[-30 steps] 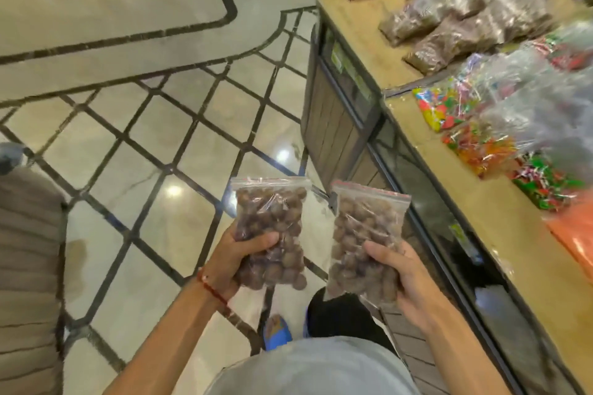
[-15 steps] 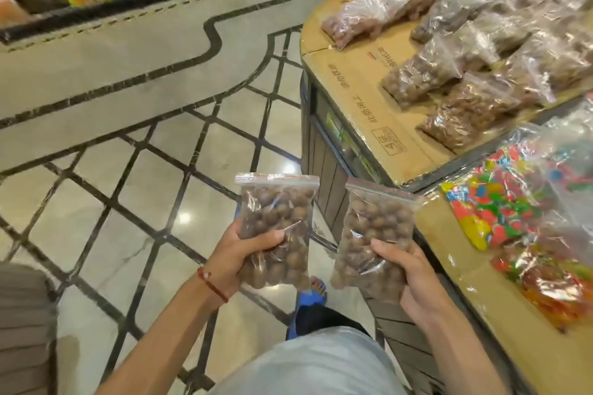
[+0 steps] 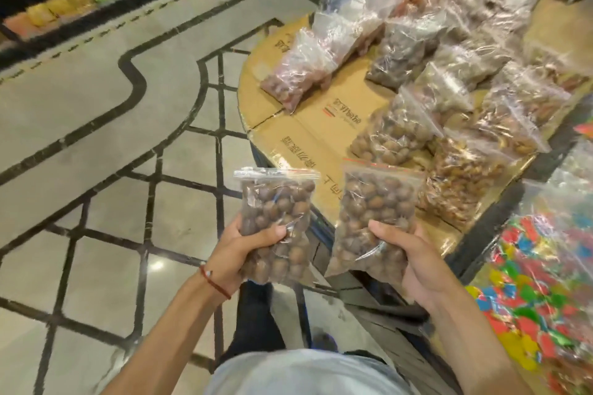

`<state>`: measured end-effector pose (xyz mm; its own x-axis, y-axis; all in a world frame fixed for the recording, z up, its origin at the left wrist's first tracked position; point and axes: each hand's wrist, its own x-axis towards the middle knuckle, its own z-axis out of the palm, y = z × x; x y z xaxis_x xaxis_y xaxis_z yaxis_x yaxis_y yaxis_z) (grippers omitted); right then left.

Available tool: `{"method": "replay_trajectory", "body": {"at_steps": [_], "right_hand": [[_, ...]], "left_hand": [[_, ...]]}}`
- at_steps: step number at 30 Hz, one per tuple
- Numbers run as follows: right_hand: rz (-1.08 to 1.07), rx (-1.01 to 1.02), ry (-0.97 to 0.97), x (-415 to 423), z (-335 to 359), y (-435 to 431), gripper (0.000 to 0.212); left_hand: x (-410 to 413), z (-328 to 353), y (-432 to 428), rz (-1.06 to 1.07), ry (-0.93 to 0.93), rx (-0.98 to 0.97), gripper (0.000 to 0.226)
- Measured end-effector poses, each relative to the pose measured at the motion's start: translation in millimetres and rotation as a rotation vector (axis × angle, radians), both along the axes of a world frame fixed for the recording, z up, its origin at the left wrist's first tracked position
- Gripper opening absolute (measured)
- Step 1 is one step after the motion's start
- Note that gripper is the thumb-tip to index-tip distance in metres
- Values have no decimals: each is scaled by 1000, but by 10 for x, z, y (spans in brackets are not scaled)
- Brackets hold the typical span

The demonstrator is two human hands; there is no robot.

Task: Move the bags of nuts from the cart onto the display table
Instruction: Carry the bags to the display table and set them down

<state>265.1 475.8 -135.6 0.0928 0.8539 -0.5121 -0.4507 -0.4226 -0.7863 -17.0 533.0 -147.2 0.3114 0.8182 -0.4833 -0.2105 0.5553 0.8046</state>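
Observation:
My left hand (image 3: 236, 253) grips a clear zip bag of round brown nuts (image 3: 277, 205), held upright over the floor just left of the table. My right hand (image 3: 414, 261) grips a second bag of the same nuts (image 3: 372, 208), its top over the near edge of the display table (image 3: 308, 135). The table top is covered with flattened cardboard. Several clear bags of nuts (image 3: 393, 135) lie on it in rows to the right and back. The cart is out of view.
Bags of bright wrapped candy (image 3: 542, 269) fill a lower counter at the right. The tiled floor (image 3: 96, 144) spreads to the left. Store shelves (image 3: 64, 6) with goods line the far back. My legs and grey shirt show at the bottom.
I have moved closer to the table, which now fills more of the upper right. Both hands still hold their bags, the right bag now reaching over the table's edge.

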Motion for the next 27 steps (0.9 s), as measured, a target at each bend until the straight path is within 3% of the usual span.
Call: {"method": "replay_trajectory", "body": {"at_steps": [5,11,20,25,27], "right_hand": [[-214,-34,-19,-203,-8,644,83],[-444,-34,16,-592,194,1345,31],[-517,-84,-59,-601,225,2169,49],[-477,-40,-43,-379,195,2555,27],[-506,-83,-94,-292,160,2759,37]], "left_hand": [[-26,1,1168,-172,-28,14,63],[-24,189,2421,-392,6,60,55],[225,239,3400,-528,-44,76,63],[290,251,3518,-514,-48,73,69],[273,255,3540,-507,-45,70,68]]}}
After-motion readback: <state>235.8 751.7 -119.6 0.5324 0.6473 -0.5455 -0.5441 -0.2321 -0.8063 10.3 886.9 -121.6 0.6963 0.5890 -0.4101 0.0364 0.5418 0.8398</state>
